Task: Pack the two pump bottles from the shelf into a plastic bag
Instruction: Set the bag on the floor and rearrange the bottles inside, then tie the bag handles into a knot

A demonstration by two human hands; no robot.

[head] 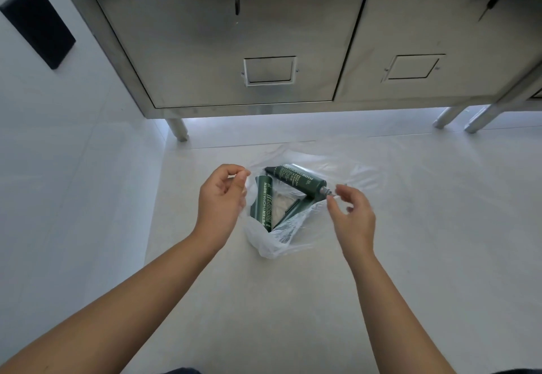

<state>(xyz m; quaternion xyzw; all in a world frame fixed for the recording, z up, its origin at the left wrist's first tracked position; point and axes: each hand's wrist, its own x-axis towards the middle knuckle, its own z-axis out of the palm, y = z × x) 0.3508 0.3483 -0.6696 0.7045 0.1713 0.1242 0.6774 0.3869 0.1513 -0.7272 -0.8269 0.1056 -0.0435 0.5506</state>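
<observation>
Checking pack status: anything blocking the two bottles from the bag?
Nothing visible. The left bottle and the right bottle already lie in the bag on the floor; the left hand pinches its rim, the right hand is at the opposite rim.

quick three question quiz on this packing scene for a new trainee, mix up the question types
1. True or false: both green pump bottles lie inside the clear plastic bag.
2. What is the left hand doing?
a) gripping a bottle
b) pinching the bag's edge
c) resting flat on the floor
3. Fill in: ___ keys hang in the locks of the steel cabinet behind the bag.

Key
1. True: both lie in the bag, angled towards each other.
2. b
3. Two, one in each door.
</observation>
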